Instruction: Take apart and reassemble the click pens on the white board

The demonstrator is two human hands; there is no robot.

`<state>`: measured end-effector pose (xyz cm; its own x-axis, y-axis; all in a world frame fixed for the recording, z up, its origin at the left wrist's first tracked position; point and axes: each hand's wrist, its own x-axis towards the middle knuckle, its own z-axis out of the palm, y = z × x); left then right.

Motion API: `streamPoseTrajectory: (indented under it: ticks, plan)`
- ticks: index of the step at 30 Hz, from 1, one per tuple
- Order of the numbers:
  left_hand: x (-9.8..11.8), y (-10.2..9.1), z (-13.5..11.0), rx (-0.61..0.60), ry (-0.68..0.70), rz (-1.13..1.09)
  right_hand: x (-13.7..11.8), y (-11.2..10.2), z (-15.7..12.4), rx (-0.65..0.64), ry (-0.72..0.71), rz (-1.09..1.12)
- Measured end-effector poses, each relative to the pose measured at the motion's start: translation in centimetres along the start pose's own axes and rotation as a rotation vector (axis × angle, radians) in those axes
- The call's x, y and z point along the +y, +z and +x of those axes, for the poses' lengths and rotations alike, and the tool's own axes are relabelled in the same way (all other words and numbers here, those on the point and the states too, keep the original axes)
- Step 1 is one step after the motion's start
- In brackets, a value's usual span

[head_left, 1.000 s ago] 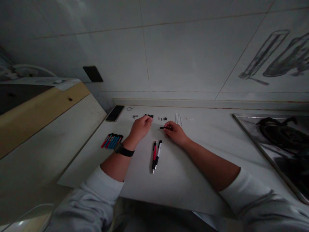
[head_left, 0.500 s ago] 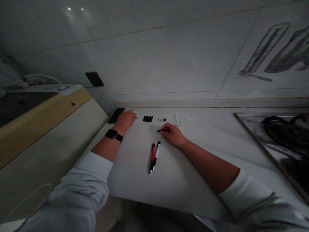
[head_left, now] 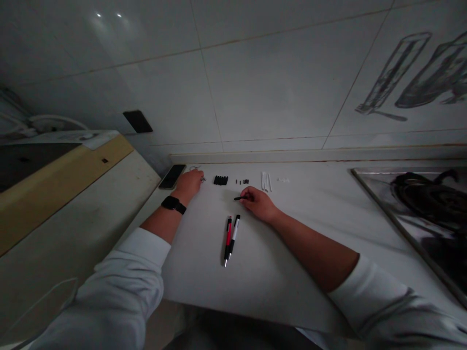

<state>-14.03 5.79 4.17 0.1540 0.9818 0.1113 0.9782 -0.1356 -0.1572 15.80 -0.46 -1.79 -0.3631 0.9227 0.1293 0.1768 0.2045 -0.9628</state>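
My left hand, with a black watch on the wrist, reaches to the far left of the white counter. Its fingers are curled over tiny parts beside a dark phone; what they pinch is hidden. My right hand rests on the counter, closed on a short black pen piece that sticks out to the left. Two assembled pens, one red and one white, lie side by side in front of me. A cluster of black pen parts sits between my hands at the back.
Small dark bits, thin white tubes and white bits lie in a row along the back. A metal sink with dark contents is at the right. A tiled wall rises behind; a lower yellow-edged surface lies left.
My left hand has moved left from the black parts cluster to the tiny parts near the phone. My left arm now hides the coloured pen barrels. My right hand has stayed put.
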Motion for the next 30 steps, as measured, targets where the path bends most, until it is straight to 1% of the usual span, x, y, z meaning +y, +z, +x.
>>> streamPoseTrajectory:
  ticks: [3, 6, 8, 11, 13, 15, 18, 21, 23, 25, 28, 30]
  plan:
    - [0.3, -0.7, -0.6, 0.063, -0.028, -0.007, 0.2, -0.1, 0.0, 0.014, -0.01, -0.039]
    - [1.4, -1.8, -1.6, 0.132, -0.038, -0.042, 0.2, -0.2, 0.0, -0.003, 0.001, -0.025]
    - [2.8, -2.6, -2.6, 0.152, -0.038, -0.099, 0.2, -0.2, 0.0, -0.017, 0.014, 0.009]
    - [5.7, -3.1, -4.4, 0.118, -0.019, -0.198, 0.2, -0.3, 0.0, -0.018, 0.039, 0.084]
    - [7.6, -2.8, -5.4, 0.075, 0.004, -0.273, 0.2, -0.3, 0.0, 0.0, 0.062, 0.133]
    - [9.0, -2.0, -6.2, 0.031, 0.015, -0.338, 0.3, -0.4, 0.0, 0.03, 0.079, 0.178]
    - [10.0, -0.5, -6.7, -0.015, 0.023, -0.394, 0.3, -0.8, 0.3, 0.087, 0.074, 0.194]
    - [9.8, 0.5, -6.6, -0.021, 0.048, -0.428, 0.0, -1.8, 1.3, 0.144, 0.018, 0.035]
    - [9.6, 0.8, -6.4, -0.017, 0.07, -0.449, -0.8, -2.6, 2.6, 0.166, -0.025, -0.129]
    - [9.5, 0.8, -6.4, -0.013, 0.088, -0.465, -1.8, -3.1, 4.4, 0.189, -0.029, -0.293]
    - [9.4, 0.7, -6.5, -0.009, 0.1, -0.478, -3.2, -2.7, 7.5, 0.276, 0.016, -0.552]
    - [9.5, 0.6, -6.6, -0.007, 0.107, -0.484, -3.8, -1.7, 9.5, 0.271, 0.043, -0.691]
